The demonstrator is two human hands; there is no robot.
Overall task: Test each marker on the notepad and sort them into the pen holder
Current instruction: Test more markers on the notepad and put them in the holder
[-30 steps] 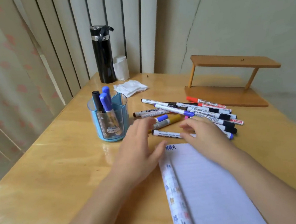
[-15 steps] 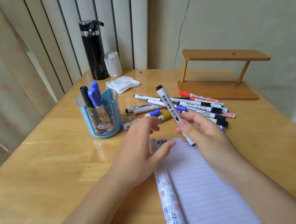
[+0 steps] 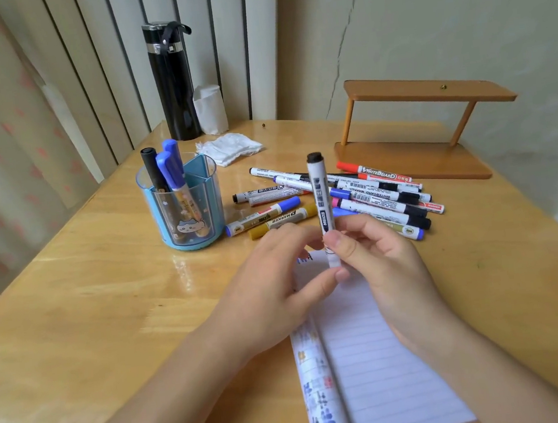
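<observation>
Head camera view down onto a pale wooden counter (image 3: 90, 300), where a marker check looks to be in its early stages. A lined notepad (image 3: 382, 355) lies open nearest the person, its page almost bare apart from a few blue marks (image 3: 305, 260) at the top edge beside the left hand. Behind it on the right stands a low wooden stand (image 3: 413, 159), and a tall black flask (image 3: 173, 84) sits at the far-left corner. The blue pen holder (image 3: 200, 192), left of centre, has three sorted markers (image 3: 168, 168) upright in one compartment, one black-capped and two blue-capped, while its other compartments look empty. A loose pile (image 3: 372, 198) of a dozen or so markers lies between the holder and the stand, so by this showing most of the testing and sorting is yet to be done. Both hands meet just above the top of the notepad. The right hand (image 3: 379, 262) pinches the lower barrel of the held marker (image 3: 319, 193) between thumb and curled fingers, keeping it upright with its black end uppermost. The left hand (image 3: 272, 288) is loosely curved, its thumb reaching to the marker's bottom end. Whether it actually grips the barrel cannot be told, as its fingertips are blurred. Judging by the pose, the next step is uncapping this marker for a trial stroke on the page.
</observation>
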